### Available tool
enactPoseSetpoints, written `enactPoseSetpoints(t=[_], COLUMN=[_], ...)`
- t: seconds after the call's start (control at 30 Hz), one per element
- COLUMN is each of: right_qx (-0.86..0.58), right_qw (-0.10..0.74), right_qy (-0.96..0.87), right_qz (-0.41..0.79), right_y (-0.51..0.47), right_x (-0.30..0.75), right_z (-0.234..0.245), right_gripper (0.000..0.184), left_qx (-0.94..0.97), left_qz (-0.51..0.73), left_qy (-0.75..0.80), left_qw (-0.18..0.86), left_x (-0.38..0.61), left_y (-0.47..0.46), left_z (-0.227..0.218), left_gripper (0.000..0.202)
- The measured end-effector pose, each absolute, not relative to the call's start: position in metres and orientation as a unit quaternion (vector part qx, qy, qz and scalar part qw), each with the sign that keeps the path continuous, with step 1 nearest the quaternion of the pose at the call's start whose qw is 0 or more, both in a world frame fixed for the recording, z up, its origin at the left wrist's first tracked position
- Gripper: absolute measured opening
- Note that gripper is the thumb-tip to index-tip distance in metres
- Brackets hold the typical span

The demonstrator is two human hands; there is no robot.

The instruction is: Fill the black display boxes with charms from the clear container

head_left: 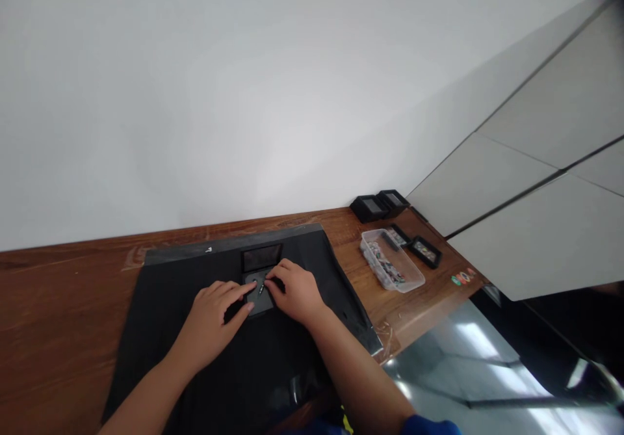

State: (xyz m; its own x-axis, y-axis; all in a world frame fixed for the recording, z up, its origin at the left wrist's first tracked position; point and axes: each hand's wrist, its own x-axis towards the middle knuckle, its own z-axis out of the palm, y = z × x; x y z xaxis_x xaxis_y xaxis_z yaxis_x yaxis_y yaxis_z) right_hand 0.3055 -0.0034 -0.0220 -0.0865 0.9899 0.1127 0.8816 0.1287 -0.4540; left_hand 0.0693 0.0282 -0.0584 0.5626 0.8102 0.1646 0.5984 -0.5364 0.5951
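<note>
A small black box with a grey inner pad lies on the black mat, its dark lid raised at the back. My left hand rests at the box's left side, thumb and forefinger apart; the forefinger tip is over the pad and the thumb touches the near left edge. My right hand reaches in from the right with thumb and forefinger close together over the pad. Beside those fingertips lies a tiny shiny piece, too small to name. Whatever is between the right fingers is hidden.
The black mat covers part of the wooden table. To the right stand a clear plastic container with small mixed pieces, a flat black framed case and black boxes by the wall. A small white piece lies at the mat's back edge.
</note>
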Motion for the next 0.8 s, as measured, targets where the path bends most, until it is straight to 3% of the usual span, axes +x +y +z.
enactPoseSetpoints(t=[0.13,0.3,0.47,0.57,0.8], right_qx=[-0.663,-0.667,-0.637,-0.609,-0.61], right_qw=[0.205,0.212,0.226,0.235,0.23], right_qy=[-0.709,-0.704,-0.722,-0.738,-0.737], right_qz=[0.122,0.121,0.144,0.169,0.178], right_y=[-0.006,-0.006,-0.006,-0.006,-0.007], right_x=[0.303,0.297,0.303,0.309,0.313], right_z=[-0.025,-0.025,-0.02,-0.018,-0.018], right_gripper=[0.008,0.025,0.008,0.021,0.021], left_qx=[0.849,0.846,0.847,0.848,0.852], left_qz=[0.218,0.219,0.218,0.218,0.218], left_qy=[0.414,0.417,0.415,0.413,0.406], left_qw=[0.246,0.251,0.253,0.252,0.249], left_x=[0.069,0.069,0.068,0.068,0.066], left_y=[0.029,0.029,0.028,0.028,0.029], left_z=[-0.059,-0.059,-0.059,-0.059,-0.06], left_gripper=[0.037,0.038,0.039,0.039,0.036])
